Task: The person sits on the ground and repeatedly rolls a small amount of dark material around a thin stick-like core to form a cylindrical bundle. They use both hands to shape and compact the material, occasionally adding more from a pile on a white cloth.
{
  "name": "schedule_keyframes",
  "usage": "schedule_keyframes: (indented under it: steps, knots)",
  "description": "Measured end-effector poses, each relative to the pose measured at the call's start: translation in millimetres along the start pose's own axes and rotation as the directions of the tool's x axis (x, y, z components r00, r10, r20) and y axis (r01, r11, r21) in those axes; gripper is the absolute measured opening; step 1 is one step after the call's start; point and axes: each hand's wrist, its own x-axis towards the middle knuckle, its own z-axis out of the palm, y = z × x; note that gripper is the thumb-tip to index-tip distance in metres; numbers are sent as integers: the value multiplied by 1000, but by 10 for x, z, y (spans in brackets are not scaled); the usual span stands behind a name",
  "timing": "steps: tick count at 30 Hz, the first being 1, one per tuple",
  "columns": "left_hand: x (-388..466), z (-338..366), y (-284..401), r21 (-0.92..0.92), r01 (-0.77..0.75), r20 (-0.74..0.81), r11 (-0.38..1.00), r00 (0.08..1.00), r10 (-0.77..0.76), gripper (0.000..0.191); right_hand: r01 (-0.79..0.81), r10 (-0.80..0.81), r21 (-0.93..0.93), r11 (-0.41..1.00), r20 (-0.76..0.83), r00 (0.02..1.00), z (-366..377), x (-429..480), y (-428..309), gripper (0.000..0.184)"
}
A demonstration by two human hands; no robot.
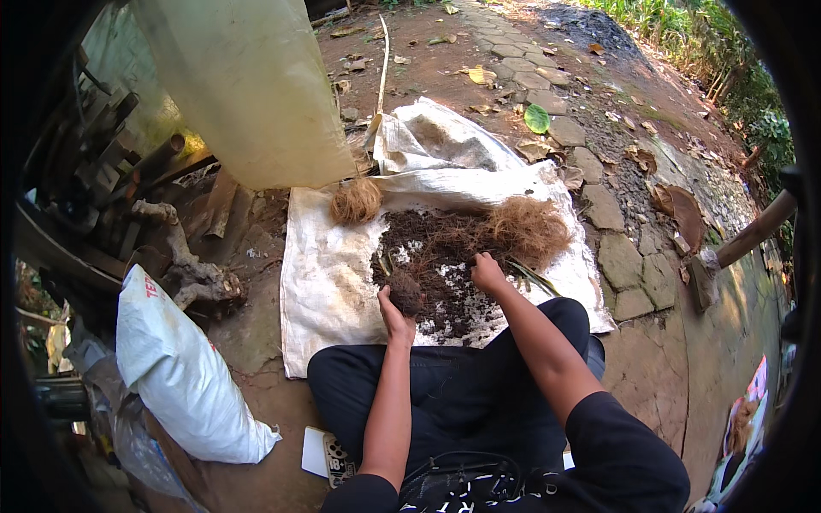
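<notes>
In my left hand (397, 325) rests a dark ball of soil (405, 294), with a short pale green shoot (385, 264) near its upper end. My right hand (489, 274) is over the spread of loose dark soil (452, 298), its fingers bent together; whether they pinch any strands is too small to see. Just beyond it lies a heap of brown coconut fibre (529, 229), with finer strands mixed into the soil. Long green leaves (535, 279) stick out beside my right wrist. A rounded fibre bundle (356, 201) sits at the upper left of the white woven sack (327, 276) under everything.
A filled white sack (183, 378) leans at my left, near a gnarled piece of wood (199, 269). A translucent yellowish plastic sheet (250, 90) hangs at the upper left. A phone case (338, 460) lies by my left knee. Stone pavers (619, 272) run along the right.
</notes>
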Motion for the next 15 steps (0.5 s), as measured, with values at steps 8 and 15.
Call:
schedule_keyframes:
  steps: [8, 15]
  knots:
    - [38, -41, 96, -68, 26, -4, 997, 1000, -26, 52, 64, -89, -235, 970, -96, 991, 186, -98, -159, 35]
    - [-54, 38, 121, -73, 38, -14, 997, 999, -39, 51, 147, -168, -274, 950, -53, 984, 161, -71, -44, 18]
